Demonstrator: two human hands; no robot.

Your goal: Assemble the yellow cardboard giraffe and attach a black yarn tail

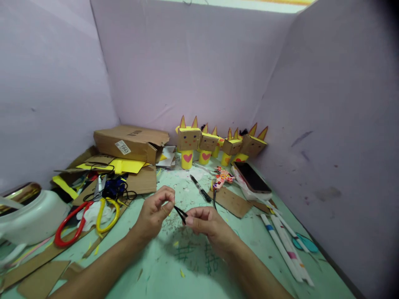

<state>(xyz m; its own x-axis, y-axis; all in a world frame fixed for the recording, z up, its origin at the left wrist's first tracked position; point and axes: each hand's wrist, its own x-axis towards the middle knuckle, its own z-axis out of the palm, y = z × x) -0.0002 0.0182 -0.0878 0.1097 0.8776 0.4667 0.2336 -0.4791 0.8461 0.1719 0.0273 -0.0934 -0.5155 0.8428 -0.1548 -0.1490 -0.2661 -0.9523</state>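
Just in front of the row of yellow cardboard cat figures, over the pale green tabletop, I had both hands raised and meeting on a small black strip. My left hand pinched its upper end between thumb and forefinger, and my right hand had its fingers closed on the lower end; whether it was one piece or two thin pieces lying together I could not tell. It looked very light, thin and easily bent, something I judged would crease or slip away if gripped hard, so the ends, held with fingertips only, seemed the right place to take it. Between the strip and the cat figures lay a black pen and a patterned paper figure. Right of the cat figures, near the partition wall, a dark phone rested face up, with rolled white paper sticks closer to me. Left of the cat figures sat a cardboard box over yellow paper, then red-handled scissors and yellow-handled scissors.
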